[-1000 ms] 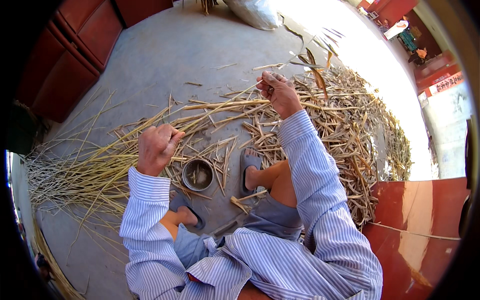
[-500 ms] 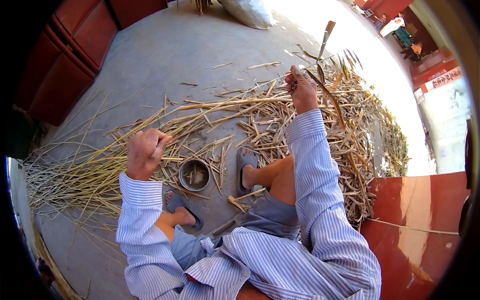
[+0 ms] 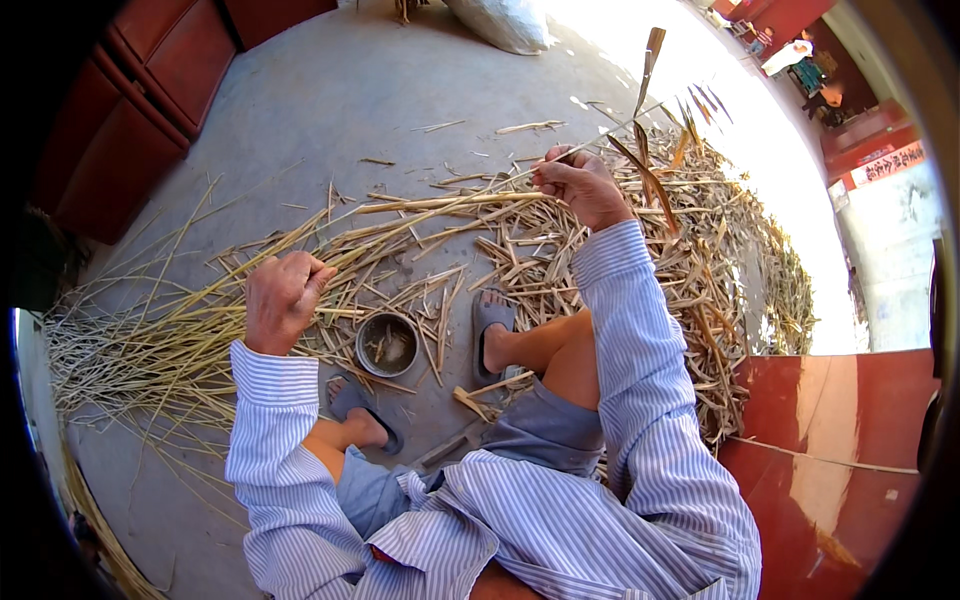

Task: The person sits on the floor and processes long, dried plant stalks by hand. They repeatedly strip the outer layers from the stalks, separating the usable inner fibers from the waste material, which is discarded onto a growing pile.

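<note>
My right hand (image 3: 590, 190) is closed in a pinch on a thin dry stalk (image 3: 612, 132), above a heap of straw-coloured husks. Long brown leaves (image 3: 651, 66) hang from the stalk's upper end, right of my fingers. Further left and nearer, my left hand (image 3: 283, 300) is a closed fist above a spread of thin pale stalks (image 3: 170, 335). What sits inside that fist is hidden. On the floor between my feet and the stalks stands a small round bowl (image 3: 387, 345) with liquid and bits of straw in it.
Dry husks and leaves (image 3: 700, 290) are piled at the right. Red padded seats (image 3: 150, 80) stand at the far left, a white sack (image 3: 500, 25) at the back. A shiny red panel (image 3: 840, 450) is at lower right. My sandalled feet (image 3: 492, 330) flank the bowl.
My right hand has shifted left along the stalk, away from its leaves, so more stem shows between them. My left hand has moved slightly left and stays closed.
</note>
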`<state>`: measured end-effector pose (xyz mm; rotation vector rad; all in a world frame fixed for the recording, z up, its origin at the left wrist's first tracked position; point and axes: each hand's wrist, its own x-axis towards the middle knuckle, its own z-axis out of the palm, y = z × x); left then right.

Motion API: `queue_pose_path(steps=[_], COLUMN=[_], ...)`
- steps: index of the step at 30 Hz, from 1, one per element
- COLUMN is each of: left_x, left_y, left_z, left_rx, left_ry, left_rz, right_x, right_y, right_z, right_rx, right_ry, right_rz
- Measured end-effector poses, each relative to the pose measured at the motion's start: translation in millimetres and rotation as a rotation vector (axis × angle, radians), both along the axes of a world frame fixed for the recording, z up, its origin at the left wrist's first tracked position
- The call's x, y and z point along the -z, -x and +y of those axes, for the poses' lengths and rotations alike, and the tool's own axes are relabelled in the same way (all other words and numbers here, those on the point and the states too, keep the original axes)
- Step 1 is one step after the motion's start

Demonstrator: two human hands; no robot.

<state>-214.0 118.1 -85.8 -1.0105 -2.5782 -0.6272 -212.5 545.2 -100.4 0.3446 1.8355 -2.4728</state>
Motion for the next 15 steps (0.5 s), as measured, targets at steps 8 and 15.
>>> queue_pose_path(steps=[8,15], left_x=[5.4,-41.7], left_y=[-7.5,-33.9], left_z=[-37.6,-22.3], left_rx=[-0.063,-0.024], left_ry=[-0.116,0.052], left_rz=[-0.416,-0.245], right_x=[11.2,87.8], right_y=[-2.7,-55.2], right_z=[32.5,158.0], right_rx=[0.211,0.359], right_ry=[-0.245,-0.877], right_rz=[0.001,-0.241])
